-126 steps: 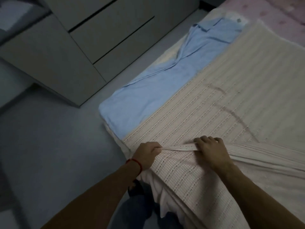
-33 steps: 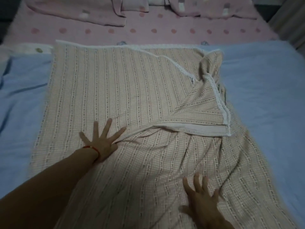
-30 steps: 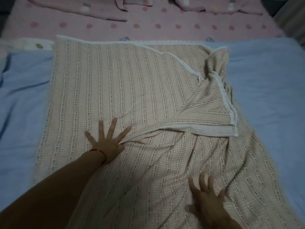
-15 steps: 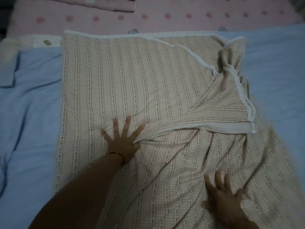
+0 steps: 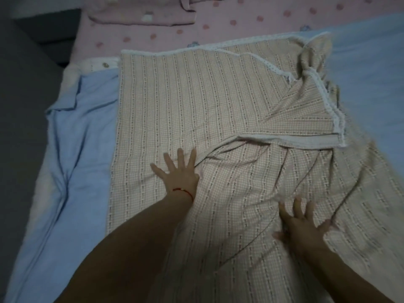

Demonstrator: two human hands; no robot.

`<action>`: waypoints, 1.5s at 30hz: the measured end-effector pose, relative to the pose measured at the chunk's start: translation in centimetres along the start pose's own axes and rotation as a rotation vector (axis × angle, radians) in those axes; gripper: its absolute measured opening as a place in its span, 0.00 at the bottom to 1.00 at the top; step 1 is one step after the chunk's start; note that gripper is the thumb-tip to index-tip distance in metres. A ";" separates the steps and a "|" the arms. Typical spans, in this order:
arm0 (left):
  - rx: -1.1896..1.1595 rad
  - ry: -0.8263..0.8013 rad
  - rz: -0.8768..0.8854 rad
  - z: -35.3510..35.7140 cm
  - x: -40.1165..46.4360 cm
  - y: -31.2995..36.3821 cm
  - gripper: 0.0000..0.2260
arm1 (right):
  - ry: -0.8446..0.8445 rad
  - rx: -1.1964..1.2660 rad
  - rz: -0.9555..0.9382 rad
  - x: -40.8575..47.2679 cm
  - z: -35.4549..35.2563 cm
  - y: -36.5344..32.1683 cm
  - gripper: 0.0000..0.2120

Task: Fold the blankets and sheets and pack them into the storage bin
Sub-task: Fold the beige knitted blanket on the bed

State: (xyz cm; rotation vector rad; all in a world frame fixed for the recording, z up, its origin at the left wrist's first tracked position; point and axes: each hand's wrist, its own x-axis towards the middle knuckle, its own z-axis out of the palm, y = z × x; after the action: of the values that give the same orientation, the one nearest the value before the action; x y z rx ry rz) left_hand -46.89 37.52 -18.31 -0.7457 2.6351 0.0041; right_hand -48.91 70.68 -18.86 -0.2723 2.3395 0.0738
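Both hands have slid rightward over the blanket since half a second back; I also see my view has swung, bringing the grey floor in beside the bed's near-left edge.

Left hand: flat, fingers straight and spread, palm pressing the blanket just beside the folded-over hem. Holds nothing. Red cord on that wrist.

Right hand: also flat and splayed, pressing the rumpled part of the blanket nearer me than the hem. Grips nothing.

Blanket lies spread on the blue sheet, which shows on both sides of it. Its far edge, trimmed in white lace, meets the pink dotted sheet. Right of the left hand the cloth is doubled back in a slanting flap, bunched at the far-right corner. No storage bin in view.

Handling, my judgement: thin woven cotton, light, fully limp, no stiffness to hold a crease unaided. It creeps and wrinkles under a sliding palm, as the ridges around the right hand suggest. Not fragile, though the lace trim could snag. It probably grips the sheet beneath a little, so dragging may pull that along.

Where to hold: pinch at corners or along the laced hem, one hand per corner, and lift clear. I'd free the bunched corner first.
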 end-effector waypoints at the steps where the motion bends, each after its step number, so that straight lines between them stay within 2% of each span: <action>1: -0.035 0.001 0.006 0.2 -1.0 -0.5 0.32 | 0.020 -0.015 0.018 0.0 0.0 0.2 0.44; 4: -0.124 -0.008 0.001 -0.1 -3.2 -6.4 0.29 | 0.046 -0.020 0.092 -2.2 -0.2 -1.5 0.43; 6: -0.160 -0.035 -0.006 -0.1 -3.1 -11.6 0.28 | 0.277 -0.027 0.091 -4.2 0.3 -5.1 0.40; 8: -0.097 -0.090 0.031 0.0 -2.3 -17.3 0.29 | 0.574 0.009 -0.075 -6.4 1.5 -11.8 0.36; 9: -0.044 -0.140 0.074 0.1 -1.5 -19.7 0.30 | 0.651 0.047 -0.205 -7.3 2.2 -15.7 0.36; 10: -0.001 -0.212 0.128 0.3 -0.8 -21.8 0.32 | 0.653 0.063 -0.342 -8.0 3.0 -19.8 0.37; 12: 0.010 -0.368 0.245 0.6 1.3 -25.1 0.36 | 0.483 0.106 -0.484 -8.3 5.1 -28.1 0.41; 13: -0.015 -0.416 0.291 1.2 1.9 -26.1 0.37 | 0.367 0.114 -0.456 -7.9 6.2 -31.4 0.45; 14: -0.036 -0.415 0.317 1.7 2.5 -26.3 0.38 | 0.319 0.100 -0.404 -6.9 6.9 -33.4 0.50; 17: -0.030 -0.396 0.334 2.0 3.1 -26.9 0.35 | 0.253 0.020 -0.236 -4.6 8.5 -37.5 0.56; 19: -0.038 -0.362 0.364 3.2 3.6 -26.6 0.31 | 0.286 0.021 -0.161 -3.7 9.3 -37.5 0.54; 22: -0.019 -0.370 0.443 3.9 5.1 -27.1 0.27 | 0.294 0.019 -0.109 -4.1 9.0 -38.5 0.42; 25: 0.012 -0.390 0.419 4.9 6.3 -27.2 0.29 | 0.309 0.045 -0.037 -4.6 8.7 -40.1 0.34; 27: 0.113 -0.342 0.435 4.0 6.1 -26.5 0.31 | 0.323 0.083 -0.050 -4.0 9.2 -40.1 0.35; 28: 0.154 -0.344 0.454 3.6 5.9 -25.9 0.33 | 0.298 0.131 -0.052 -3.8 9.9 -39.8 0.38; 29: 0.159 -0.363 0.466 3.1 6.0 -25.6 0.32 | 0.285 0.154 -0.038 -3.8 10.1 -39.7 0.37; 31: 0.202 -0.459 0.502 1.7 6.6 -25.3 0.31 | 0.344 0.158 -0.002 -4.0 9.5 -40.0 0.28; 32: 0.237 -0.525 0.519 0.9 6.7 -25.1 0.33 | 0.341 0.162 0.019 -4.1 9.5 -40.2 0.28; 35: 0.447 -0.710 0.665 -4.1 7.9 -23.7 0.42 | 0.283 0.231 0.032 -4.1 8.8 -40.7 0.41; 36: 0.458 -0.767 0.705 -6.2 8.3 -22.8 0.40 | 0.293 0.221 0.023 -4.5 9.2 -40.6 0.42; 37: 0.449 -0.790 0.737 -8.8 10.4 -21.5 0.34 | 0.303 0.213 0.030 -4.3 8.6 -40.7 0.41; 38: 0.406 -0.746 0.779 -10.8 12.0 -20.3 0.26 | 0.299 0.205 0.024 -4.5 8.5 -40.5 0.38; 39: 0.355 -0.610 0.848 -12.6 14.5 -18.6 0.19 | 0.303 0.159 0.031 -4.1 8.3 -40.6 0.34; 40: 0.309 -0.425 0.906 -13.6 17.0 -17.2 0.17 | 0.305 0.090 0.029 -4.2 8.5 -40.7 0.29; 41: 0.280 -0.258 0.949 -14.3 19.4 -15.7 0.21 | 0.348 0.011 0.019 -4.0 8.9 -40.8 0.24; 42: 0.286 -0.181 0.997 -14.7 21.9 -13.6 0.30 | 0.382 -0.014 0.018 -3.4 9.5 -40.7 0.22; 44: 0.410 -0.179 1.039 -15.1 26.0 -11.0 0.49 | 0.430 -0.067 0.037 -2.5 10.6 -40.6 0.21; 45: 0.467 -0.183 1.047 -15.1 27.3 -10.6 0.54 | 0.446 -0.092 0.059 -2.7 10.6 -40.6 0.21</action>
State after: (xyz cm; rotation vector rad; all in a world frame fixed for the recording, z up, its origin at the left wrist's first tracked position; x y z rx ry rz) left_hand -68.49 13.10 -13.66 0.7609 2.3889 -0.2241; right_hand -30.87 32.93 -23.26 -0.2875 2.7928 0.1638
